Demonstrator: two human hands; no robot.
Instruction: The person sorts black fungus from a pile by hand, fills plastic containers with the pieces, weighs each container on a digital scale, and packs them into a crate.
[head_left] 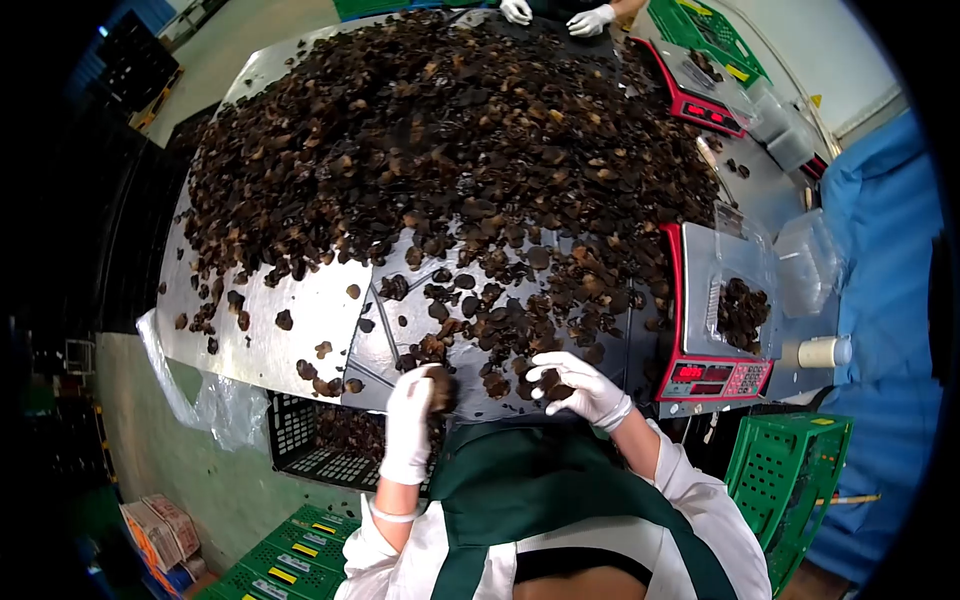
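Note:
A large heap of dark brown wood ear mushrooms covers most of the metal table. At the near edge, my left hand in a white glove is closed around a brown mushroom piece. To its right, my gloved right hand has curled fingers around another dark mushroom piece. Loose mushrooms lie scattered just beyond both hands. A red scale stands right of my right hand, bearing a clear plastic tray with mushrooms in it.
Across the table are a co-worker's white-gloved hands. A second red scale sits at the far right, near stacked clear trays. Below the table are a black crate and green crates. A white cylindrical container lies at the right.

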